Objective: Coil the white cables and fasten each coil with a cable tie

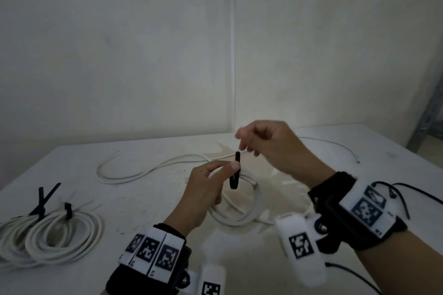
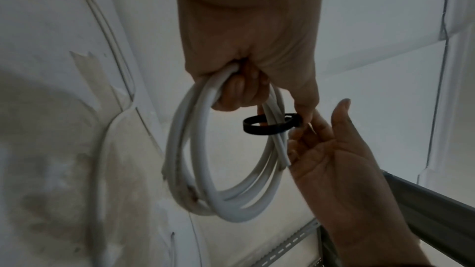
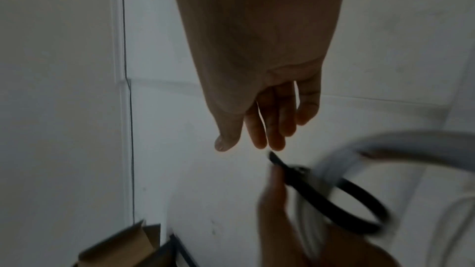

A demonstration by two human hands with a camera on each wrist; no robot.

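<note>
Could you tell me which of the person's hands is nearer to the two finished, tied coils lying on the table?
Left. The left hand is up over the table's middle, to the right of the finished coils; the right hand is farther right and farther back.

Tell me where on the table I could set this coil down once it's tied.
Bare table lies between the two tied coils near the left edge and the left hand. The far right corner, beyond the thin black wire, is bare too. The middle is crowded by the loose white cable.

Dim room, plain white panelled walls (image 1: 119, 43), stained white table (image 1: 148, 199), grey metal shelving (image 1: 429, 112) at right
</note>
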